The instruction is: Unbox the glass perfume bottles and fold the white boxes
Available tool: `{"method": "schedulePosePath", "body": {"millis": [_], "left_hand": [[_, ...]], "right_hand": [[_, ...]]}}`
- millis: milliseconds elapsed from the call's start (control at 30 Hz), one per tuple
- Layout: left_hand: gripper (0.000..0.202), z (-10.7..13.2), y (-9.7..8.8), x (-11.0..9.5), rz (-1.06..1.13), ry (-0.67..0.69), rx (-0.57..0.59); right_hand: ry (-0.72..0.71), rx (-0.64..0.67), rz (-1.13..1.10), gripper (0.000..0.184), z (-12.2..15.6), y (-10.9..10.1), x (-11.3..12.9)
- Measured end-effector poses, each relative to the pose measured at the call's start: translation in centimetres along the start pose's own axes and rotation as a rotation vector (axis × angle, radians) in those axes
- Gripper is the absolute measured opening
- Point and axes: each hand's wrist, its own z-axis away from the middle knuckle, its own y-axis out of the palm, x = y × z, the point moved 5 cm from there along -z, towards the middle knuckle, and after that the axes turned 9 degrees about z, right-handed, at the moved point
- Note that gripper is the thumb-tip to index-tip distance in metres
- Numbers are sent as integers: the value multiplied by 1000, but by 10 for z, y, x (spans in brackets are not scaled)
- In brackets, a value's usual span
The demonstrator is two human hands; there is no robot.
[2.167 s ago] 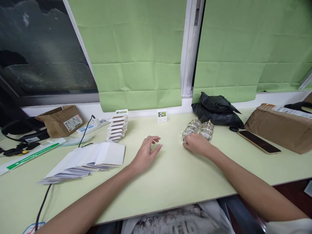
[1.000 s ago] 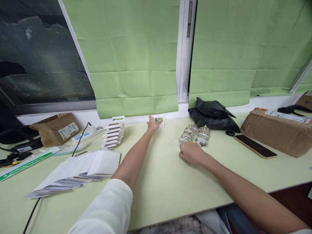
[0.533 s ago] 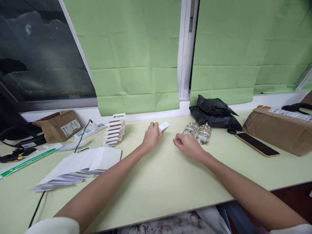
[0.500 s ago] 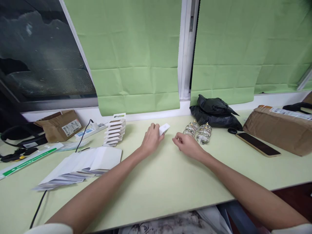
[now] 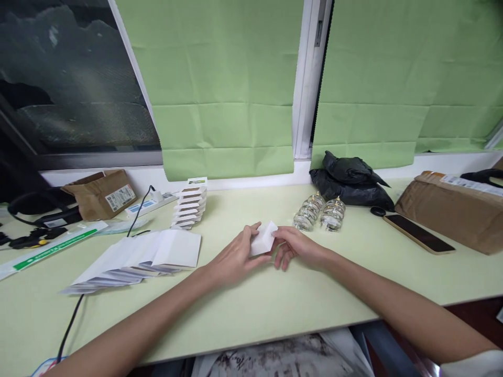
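Note:
A small white box (image 5: 262, 241) is tilted above the middle of the table. My left hand (image 5: 236, 254) wraps round it from the left, thumb and fingers along its sides. At its right end, my right hand (image 5: 294, 246) pinches the upper corner between thumb and finger, the other fingers curled below. Right of my hands stand two rows of clear glass bottles (image 5: 308, 212) with gold tips. A stack of white folded boxes (image 5: 190, 204) stands to the left, and flat white cartons (image 5: 153, 256) lie fanned out nearer me.
Black plastic bags (image 5: 349, 180) lie behind the bottles. A phone (image 5: 418, 233) and a brown package (image 5: 451, 209) are at the right. On the left are an open cardboard box (image 5: 98, 196), a power strip (image 5: 153, 203) and a black cable (image 5: 70, 330).
My left hand has brought the white box nearer to me and turned it. My right hand has moved left from beside the bottles to the box and now grips its corner.

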Motion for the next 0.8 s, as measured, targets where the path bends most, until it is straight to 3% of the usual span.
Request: {"method": "schedulePosePath", "body": {"millis": [100, 333, 600, 800], "left_hand": [[55, 1, 0, 4, 29, 37, 38], [83, -4, -6, 1, -77, 71, -86], [79, -3, -6, -5, -176, 143, -100], [78, -6, -5, -7, -187, 119, -100]], "right_hand": [[0, 7, -12, 34, -2, -2, -2], [-25, 13, 11, 30, 0, -1, 4], [-64, 34, 44, 30, 3, 1, 7], [-43, 6, 66, 26, 3, 0, 7]]}}
